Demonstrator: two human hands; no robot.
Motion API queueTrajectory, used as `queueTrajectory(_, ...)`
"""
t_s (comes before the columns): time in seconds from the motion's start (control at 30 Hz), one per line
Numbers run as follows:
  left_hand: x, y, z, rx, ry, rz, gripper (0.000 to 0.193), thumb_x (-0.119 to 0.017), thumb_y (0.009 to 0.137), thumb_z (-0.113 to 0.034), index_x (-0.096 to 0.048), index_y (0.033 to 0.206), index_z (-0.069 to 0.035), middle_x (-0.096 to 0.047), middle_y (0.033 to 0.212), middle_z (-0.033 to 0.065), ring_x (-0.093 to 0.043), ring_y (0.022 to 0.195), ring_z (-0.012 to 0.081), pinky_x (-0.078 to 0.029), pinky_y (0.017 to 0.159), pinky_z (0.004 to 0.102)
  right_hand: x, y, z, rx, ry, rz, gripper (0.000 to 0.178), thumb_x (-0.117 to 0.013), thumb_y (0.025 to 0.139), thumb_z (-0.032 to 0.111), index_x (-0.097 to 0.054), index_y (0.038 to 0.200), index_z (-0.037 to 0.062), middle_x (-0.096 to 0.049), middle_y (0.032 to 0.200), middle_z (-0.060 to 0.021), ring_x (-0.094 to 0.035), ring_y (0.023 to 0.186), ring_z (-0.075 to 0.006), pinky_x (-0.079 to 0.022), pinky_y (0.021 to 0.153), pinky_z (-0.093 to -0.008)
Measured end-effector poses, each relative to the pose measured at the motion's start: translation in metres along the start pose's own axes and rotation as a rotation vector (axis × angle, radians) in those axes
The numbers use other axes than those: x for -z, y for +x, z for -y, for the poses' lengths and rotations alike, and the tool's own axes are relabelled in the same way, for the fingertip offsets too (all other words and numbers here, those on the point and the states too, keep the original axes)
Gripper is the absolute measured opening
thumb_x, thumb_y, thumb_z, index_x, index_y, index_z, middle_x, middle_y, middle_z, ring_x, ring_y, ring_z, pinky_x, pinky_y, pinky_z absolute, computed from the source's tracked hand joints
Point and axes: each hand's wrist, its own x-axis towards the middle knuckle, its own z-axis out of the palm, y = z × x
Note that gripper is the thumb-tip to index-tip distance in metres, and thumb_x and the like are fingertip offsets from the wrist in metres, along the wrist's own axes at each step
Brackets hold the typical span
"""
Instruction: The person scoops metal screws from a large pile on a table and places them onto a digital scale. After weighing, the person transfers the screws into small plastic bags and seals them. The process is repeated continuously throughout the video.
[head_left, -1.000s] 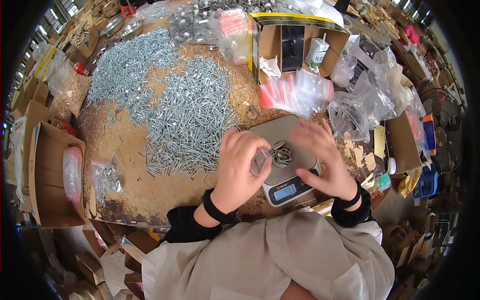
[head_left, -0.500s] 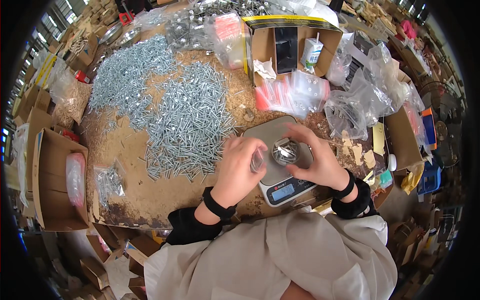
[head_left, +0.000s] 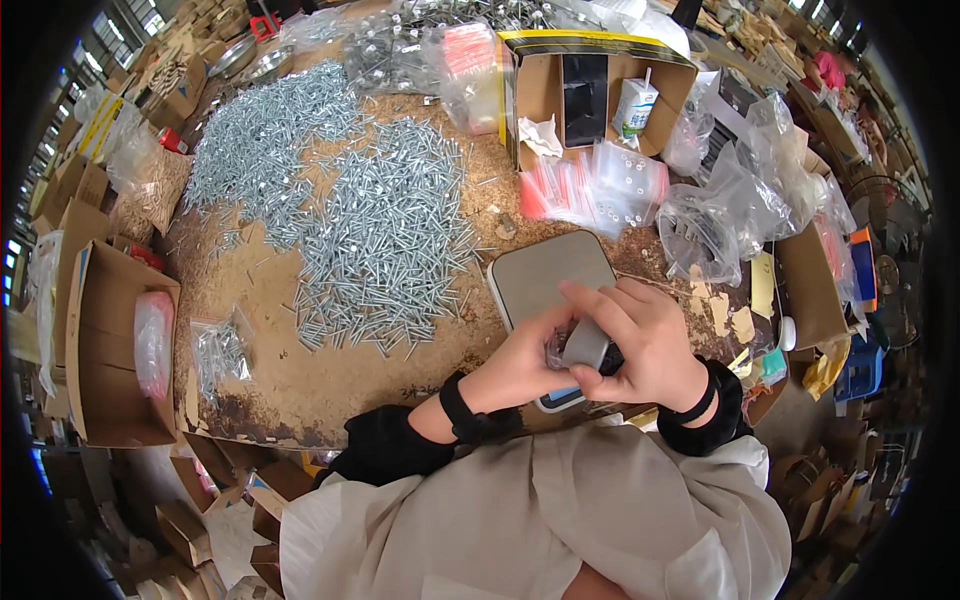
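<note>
Over the near edge of the digital scale, my two hands meet. My right hand grips a small grey metal cup, tipped on its side toward my left hand. My left hand is closed on a clear plastic bag at the cup's mouth; only a bit of the bag shows between the fingers. The cup's contents are hidden. The scale's grey pan is bare, and my hands cover most of its display. Left of the scale lies a large heap of silver screws.
A filled bag of screws lies at the left, near an open cardboard box. Beyond the scale are flat zip bags and a cardboard box with a drink carton. Loose clear plastic bags crowd the right.
My right hand has lifted the cup of screws off the scale pan and tilted it nearer to me. My left hand has moved right and closer, bringing the bag to the cup.
</note>
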Motion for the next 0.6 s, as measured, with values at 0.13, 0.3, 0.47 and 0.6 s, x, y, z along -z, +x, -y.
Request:
queueTrajectory(0.13, 0.008, -0.001, 0.001, 0.102, 0.063, 0.079, 0.073, -0.083, 0.082, -0.017, -0.044, 0.142, -0.003, -0.059, 0.131, 0.0067, -0.055, 0.125, 0.0158, -0.045, 0.105, 0.0360, -0.001, -0.001, -0.004, -0.046, 0.136, 0.032, 0.069, -0.069, 0.082, 0.048, -0.059, 0.129, -0.0023, -0.067, 0.094, -0.0151, -0.063, 0.073, -0.0313, -0.052, 0.067, -0.0397)
queueTrajectory(0.3, 0.009, -0.002, -0.001, 0.104, 0.044, 0.132, 0.066, -0.078, 0.086, -0.011, -0.044, 0.142, -0.002, -0.060, 0.126, 0.0062, -0.057, 0.121, 0.0163, -0.044, 0.105, 0.0355, -0.004, -0.011, -0.012, -0.161, 0.423, -0.010, 0.058, -0.070, 0.085, 0.042, -0.060, 0.124, 0.0004, -0.066, 0.088, -0.0137, -0.066, 0.079, -0.0300, -0.052, 0.069, -0.0356)
queueTrajectory(0.47, 0.008, -0.009, 0.003, 0.040, 0.133, -0.016, 0.060, -0.071, 0.090, -0.006, -0.042, 0.142, -0.001, -0.059, 0.125, 0.0092, -0.055, 0.122, 0.0190, -0.044, 0.103, 0.0351, -0.017, -0.025, -0.029, -0.413, 0.673, -0.171, 0.043, -0.073, 0.082, 0.022, -0.056, 0.116, 0.0002, -0.065, 0.104, -0.0130, -0.064, 0.095, -0.0225, -0.049, 0.084, -0.0333)
queueTrajectory(0.6, 0.009, -0.008, -0.018, -0.126, 0.657, -0.133, 0.056, -0.071, 0.090, -0.014, -0.044, 0.138, -0.001, -0.058, 0.124, 0.0158, -0.057, 0.117, 0.0273, -0.045, 0.098, 0.0357, -0.024, -0.032, -0.034, -0.442, 0.263, -0.054, 0.059, -0.080, 0.075, 0.015, -0.055, 0.126, 0.0011, -0.063, 0.114, -0.0142, -0.060, 0.109, -0.0327, -0.047, 0.095, -0.0421)
